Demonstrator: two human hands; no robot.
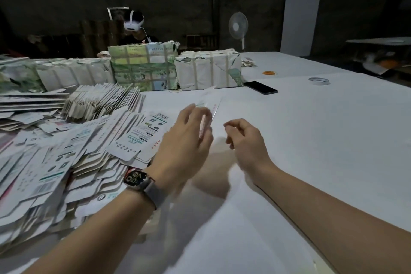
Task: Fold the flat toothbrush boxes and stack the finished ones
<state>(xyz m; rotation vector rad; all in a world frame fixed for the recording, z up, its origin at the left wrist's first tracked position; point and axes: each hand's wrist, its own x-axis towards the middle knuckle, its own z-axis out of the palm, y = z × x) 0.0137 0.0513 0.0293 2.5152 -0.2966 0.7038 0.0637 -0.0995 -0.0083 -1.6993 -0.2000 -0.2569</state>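
Observation:
My left hand [186, 140] holds a narrow toothbrush box [210, 109] over the white table [311, 140], its fingers curled round the near end; the box is blurred and points away from me. My right hand [246, 142] hovers just right of it with fingers loosely curled and nothing in them. A loose heap of flat printed box blanks [66, 158] lies to the left of my left arm. Behind it stands a leaning row of folded boxes [100, 102].
Wrapped, taped bundles [206, 71] line the far side, with another person wearing a headset [133, 22] behind them. A black phone [260, 87], a tape roll [319, 81] and orange rubber bands [269, 73] lie on the table to the right. A fan [238, 26] stands at the back.

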